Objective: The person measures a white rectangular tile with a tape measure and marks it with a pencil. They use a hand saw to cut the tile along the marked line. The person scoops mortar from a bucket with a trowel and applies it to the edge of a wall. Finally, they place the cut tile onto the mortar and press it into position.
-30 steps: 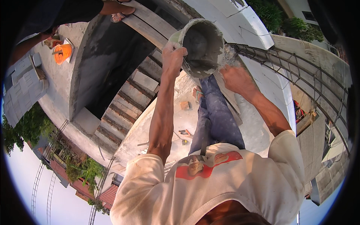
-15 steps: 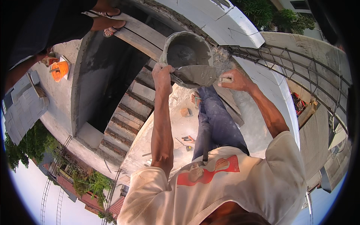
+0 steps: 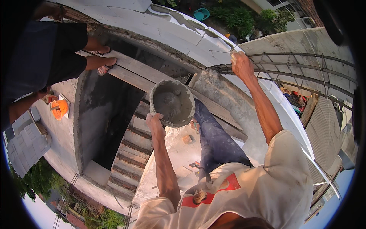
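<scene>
My left hand [image 3: 155,120] is closed on the near-left rim of a round grey bucket [image 3: 171,102], which has wet grey mortar inside and is held over the stairs and planks. My right hand [image 3: 241,65] is raised at the top edge of a curved white block wall [image 3: 171,36], its fingers closed round the trowel's handle; the blade is mostly hidden beyond the hand. Grey mortar patches show along that wall top. My legs, in dark trousers [image 3: 213,141], are below the bucket.
Another person [image 3: 61,49] stands at the left on planks [image 3: 133,76] over an opening beside steep steps [image 3: 127,160]. An orange bucket [image 3: 60,108] sits on the left ledge. A rebar cage [image 3: 297,65] spans the right. Pliers [image 3: 194,165] and a brick piece [image 3: 187,139] lie below.
My right hand has lifted the trowel out of the bucket and up to the wall top. My left hand has lowered the bucket toward me, and the view has shifted.
</scene>
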A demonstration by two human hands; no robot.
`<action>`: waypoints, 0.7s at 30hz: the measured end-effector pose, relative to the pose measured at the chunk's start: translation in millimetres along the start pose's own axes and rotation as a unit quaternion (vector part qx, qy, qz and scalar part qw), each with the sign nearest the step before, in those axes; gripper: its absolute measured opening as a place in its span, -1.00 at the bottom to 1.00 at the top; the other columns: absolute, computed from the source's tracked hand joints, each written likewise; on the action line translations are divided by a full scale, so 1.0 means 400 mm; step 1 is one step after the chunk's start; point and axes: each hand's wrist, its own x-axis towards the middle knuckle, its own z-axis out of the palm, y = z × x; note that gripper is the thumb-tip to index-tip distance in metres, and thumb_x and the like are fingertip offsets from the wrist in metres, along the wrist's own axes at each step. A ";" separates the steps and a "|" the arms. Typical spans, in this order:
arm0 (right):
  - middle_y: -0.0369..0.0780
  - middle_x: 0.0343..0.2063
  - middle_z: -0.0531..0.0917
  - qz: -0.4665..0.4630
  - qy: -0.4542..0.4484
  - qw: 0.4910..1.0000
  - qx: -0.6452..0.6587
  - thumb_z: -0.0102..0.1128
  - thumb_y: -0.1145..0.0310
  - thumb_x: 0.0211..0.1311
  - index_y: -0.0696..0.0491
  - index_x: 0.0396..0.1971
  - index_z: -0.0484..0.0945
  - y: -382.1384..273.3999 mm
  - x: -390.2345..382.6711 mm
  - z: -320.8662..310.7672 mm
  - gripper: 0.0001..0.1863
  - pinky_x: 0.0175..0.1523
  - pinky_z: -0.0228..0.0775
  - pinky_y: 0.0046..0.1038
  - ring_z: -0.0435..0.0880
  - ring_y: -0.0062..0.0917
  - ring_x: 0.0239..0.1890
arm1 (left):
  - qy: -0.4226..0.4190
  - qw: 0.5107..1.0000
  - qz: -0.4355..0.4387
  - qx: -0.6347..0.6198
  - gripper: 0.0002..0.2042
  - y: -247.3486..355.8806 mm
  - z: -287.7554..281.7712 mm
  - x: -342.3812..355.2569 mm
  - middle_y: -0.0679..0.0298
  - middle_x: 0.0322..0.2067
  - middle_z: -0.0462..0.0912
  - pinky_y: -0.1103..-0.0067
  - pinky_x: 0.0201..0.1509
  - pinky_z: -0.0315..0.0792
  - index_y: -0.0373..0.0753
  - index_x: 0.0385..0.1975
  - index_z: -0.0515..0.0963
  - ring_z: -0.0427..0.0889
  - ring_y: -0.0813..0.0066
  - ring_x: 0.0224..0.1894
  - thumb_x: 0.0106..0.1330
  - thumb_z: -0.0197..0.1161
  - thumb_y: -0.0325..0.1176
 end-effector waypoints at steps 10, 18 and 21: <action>-0.11 -0.43 0.63 0.223 -0.138 0.913 0.311 0.21 0.12 0.42 0.18 -0.02 0.62 -0.125 -0.005 -0.073 -0.60 -0.34 0.61 -0.32 0.70 -0.39 -0.42 | -0.020 0.997 -0.018 -0.067 -0.85 -0.043 -0.017 -0.013 0.42 -0.51 0.38 0.57 -0.35 0.23 -0.21 -0.52 0.37 0.29 0.62 -0.47 0.04 0.20 -0.61; -0.15 -0.40 0.65 0.199 -0.113 0.925 0.305 0.21 0.12 0.46 0.15 -0.02 0.63 -0.130 -0.175 0.002 -0.62 -0.31 0.58 -0.31 0.67 -0.44 -0.43 | -0.049 0.998 0.008 -0.028 -0.88 0.047 0.043 -0.036 0.40 -0.47 0.46 0.58 -0.30 0.28 -0.26 -0.46 0.46 0.37 0.61 -0.41 0.05 0.22 -0.61; -0.06 -0.31 0.70 -0.013 -0.088 0.981 0.175 0.27 0.12 0.41 0.16 0.00 0.63 -0.145 -0.280 0.022 -0.60 -0.13 0.60 -0.18 0.75 -0.21 -0.28 | -0.077 0.996 0.033 -0.022 -0.88 0.070 0.064 -0.011 0.39 -0.48 0.47 0.58 -0.34 0.28 -0.26 -0.45 0.47 0.37 0.62 -0.44 0.04 0.24 -0.60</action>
